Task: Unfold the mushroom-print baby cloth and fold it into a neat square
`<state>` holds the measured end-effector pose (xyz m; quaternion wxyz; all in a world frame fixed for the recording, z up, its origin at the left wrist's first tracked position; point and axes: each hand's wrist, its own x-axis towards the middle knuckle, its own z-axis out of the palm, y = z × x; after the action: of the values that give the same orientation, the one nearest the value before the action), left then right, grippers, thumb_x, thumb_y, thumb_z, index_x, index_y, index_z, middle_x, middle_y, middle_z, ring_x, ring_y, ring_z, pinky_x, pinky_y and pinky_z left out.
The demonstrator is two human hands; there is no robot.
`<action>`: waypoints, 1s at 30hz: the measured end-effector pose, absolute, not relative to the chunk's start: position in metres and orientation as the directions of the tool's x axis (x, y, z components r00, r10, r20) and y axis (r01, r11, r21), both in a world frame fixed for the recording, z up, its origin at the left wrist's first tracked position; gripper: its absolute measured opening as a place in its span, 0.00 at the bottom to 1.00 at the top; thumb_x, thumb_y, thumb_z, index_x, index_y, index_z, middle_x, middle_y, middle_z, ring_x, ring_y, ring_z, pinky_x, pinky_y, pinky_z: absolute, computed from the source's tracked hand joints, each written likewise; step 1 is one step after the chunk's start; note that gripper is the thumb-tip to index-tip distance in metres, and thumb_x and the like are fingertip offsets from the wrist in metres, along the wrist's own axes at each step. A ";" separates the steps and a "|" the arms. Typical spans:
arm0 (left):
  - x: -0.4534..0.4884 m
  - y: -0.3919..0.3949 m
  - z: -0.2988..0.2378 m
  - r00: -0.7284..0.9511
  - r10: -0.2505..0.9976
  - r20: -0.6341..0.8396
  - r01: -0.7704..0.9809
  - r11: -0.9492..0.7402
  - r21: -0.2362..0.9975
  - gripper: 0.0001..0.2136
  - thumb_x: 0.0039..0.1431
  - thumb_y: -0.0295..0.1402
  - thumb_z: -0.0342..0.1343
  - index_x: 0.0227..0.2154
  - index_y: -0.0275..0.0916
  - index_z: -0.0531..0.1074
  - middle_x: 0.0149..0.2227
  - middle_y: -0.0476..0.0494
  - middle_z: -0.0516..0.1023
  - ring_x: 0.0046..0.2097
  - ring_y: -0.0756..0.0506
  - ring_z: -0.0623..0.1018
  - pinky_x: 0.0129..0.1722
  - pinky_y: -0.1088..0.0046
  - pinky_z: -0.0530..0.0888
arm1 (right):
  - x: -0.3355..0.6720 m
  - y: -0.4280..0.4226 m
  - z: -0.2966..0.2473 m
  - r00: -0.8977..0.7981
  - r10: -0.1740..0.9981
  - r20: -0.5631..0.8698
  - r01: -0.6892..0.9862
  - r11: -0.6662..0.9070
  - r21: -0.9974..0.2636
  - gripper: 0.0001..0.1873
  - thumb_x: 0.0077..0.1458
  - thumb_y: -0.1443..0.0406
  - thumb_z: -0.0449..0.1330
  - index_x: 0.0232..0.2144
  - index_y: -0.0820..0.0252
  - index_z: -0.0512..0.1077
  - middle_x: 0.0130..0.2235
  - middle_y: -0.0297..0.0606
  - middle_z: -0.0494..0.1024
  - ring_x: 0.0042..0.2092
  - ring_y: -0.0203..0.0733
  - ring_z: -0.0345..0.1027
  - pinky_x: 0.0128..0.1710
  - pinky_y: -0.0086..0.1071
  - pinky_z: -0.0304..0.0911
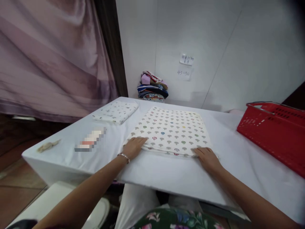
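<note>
A cream cloth (170, 130) printed with grey mushroom shapes and a few coloured ones lies folded flat in front of me. At its near left corner rests my left hand (135, 147), fingers stretched out over the fabric, a bracelet on the wrist. My right hand (209, 159) lies on the near right corner, its fingers also extended on top of the cloth. Neither thumb shows clearly. Farther to the left is a second folded cloth (116, 112), white with small scattered prints.
A white-covered table (164, 175) carries everything. On its left are a blurred-out flat item (89, 142) and a small beige scrap (48, 145). A red basket (274, 133) stands at the right. Folded fabrics (152, 87) are stacked behind the table by the wall.
</note>
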<state>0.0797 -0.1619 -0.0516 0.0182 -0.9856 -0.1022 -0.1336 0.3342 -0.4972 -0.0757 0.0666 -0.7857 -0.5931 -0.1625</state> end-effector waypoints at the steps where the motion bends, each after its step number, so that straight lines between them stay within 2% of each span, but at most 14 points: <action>1: 0.087 -0.168 -0.054 0.951 0.161 0.264 0.172 -0.985 -0.019 0.25 0.52 0.19 0.43 0.54 0.38 0.63 0.52 0.40 0.70 0.52 0.43 0.69 0.52 0.62 0.64 | 0.331 -0.491 -0.075 0.237 0.914 0.328 0.957 -0.279 0.085 0.21 0.54 0.76 0.46 0.47 0.61 0.68 0.46 0.44 0.73 0.46 0.46 0.63 0.46 0.39 0.53; 6: 0.113 -0.191 -0.059 0.971 0.007 0.237 0.019 -0.999 -0.050 0.19 0.56 0.20 0.44 0.51 0.36 0.65 0.48 0.39 0.72 0.49 0.43 0.70 0.49 0.63 0.65 | 0.315 -0.466 -0.074 0.181 0.925 0.334 0.974 -0.216 0.070 0.20 0.55 0.76 0.44 0.46 0.65 0.68 0.44 0.46 0.73 0.43 0.46 0.62 0.44 0.40 0.55; 10: 0.115 -0.195 -0.061 0.977 -0.011 0.215 -0.008 -1.000 -0.015 0.15 0.59 0.21 0.43 0.44 0.36 0.69 0.43 0.41 0.75 0.45 0.45 0.72 0.46 0.65 0.67 | 0.309 -0.464 -0.076 0.157 0.923 0.353 0.980 -0.190 0.063 0.18 0.59 0.73 0.44 0.46 0.66 0.68 0.43 0.47 0.73 0.42 0.46 0.62 0.42 0.39 0.58; 15: 0.109 -0.192 -0.066 0.966 -0.046 0.253 -0.055 -0.998 0.031 0.16 0.58 0.20 0.42 0.45 0.37 0.69 0.45 0.42 0.75 0.48 0.46 0.72 0.48 0.67 0.68 | 0.309 -0.469 -0.078 0.122 0.918 0.378 0.988 -0.148 0.041 0.16 0.59 0.72 0.44 0.42 0.63 0.70 0.40 0.44 0.74 0.40 0.44 0.64 0.38 0.35 0.60; 19: 0.105 -0.185 -0.066 0.965 0.027 0.261 0.024 -1.000 0.014 0.18 0.56 0.19 0.43 0.46 0.39 0.69 0.48 0.42 0.74 0.50 0.45 0.71 0.49 0.64 0.68 | 0.313 -0.468 -0.078 0.128 0.905 0.406 0.988 -0.150 0.023 0.18 0.57 0.74 0.44 0.43 0.61 0.70 0.40 0.43 0.74 0.39 0.43 0.65 0.38 0.35 0.61; 25: 0.092 -0.174 -0.064 0.943 0.168 0.289 0.153 -0.985 0.074 0.24 0.51 0.17 0.42 0.49 0.40 0.69 0.51 0.41 0.72 0.53 0.43 0.70 0.51 0.60 0.66 | 0.336 -0.493 -0.081 0.196 0.889 0.413 0.973 -0.229 0.030 0.22 0.51 0.77 0.46 0.46 0.58 0.67 0.44 0.44 0.73 0.43 0.45 0.65 0.40 0.38 0.62; 27: 0.097 -0.186 -0.064 0.943 0.158 0.292 0.134 -0.986 0.098 0.25 0.50 0.18 0.43 0.51 0.40 0.67 0.52 0.40 0.71 0.53 0.42 0.69 0.52 0.58 0.65 | 0.345 -0.502 -0.081 0.212 0.877 0.431 0.968 -0.248 0.028 0.23 0.50 0.77 0.46 0.46 0.57 0.67 0.44 0.44 0.73 0.43 0.45 0.66 0.40 0.38 0.62; 30: 0.124 -0.222 -0.062 0.965 0.061 0.256 0.020 -0.987 0.159 0.26 0.51 0.22 0.46 0.55 0.40 0.62 0.54 0.40 0.68 0.54 0.41 0.68 0.53 0.56 0.64 | 0.354 -0.505 -0.075 0.205 0.867 0.455 0.969 -0.245 0.030 0.20 0.52 0.76 0.46 0.44 0.57 0.68 0.40 0.43 0.75 0.39 0.43 0.67 0.37 0.35 0.62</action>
<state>0.1241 -0.2225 -0.0617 -0.0777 -0.9881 -0.0206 -0.1313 0.3539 -0.5054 -0.0751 0.1321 -0.7648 -0.6001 -0.1936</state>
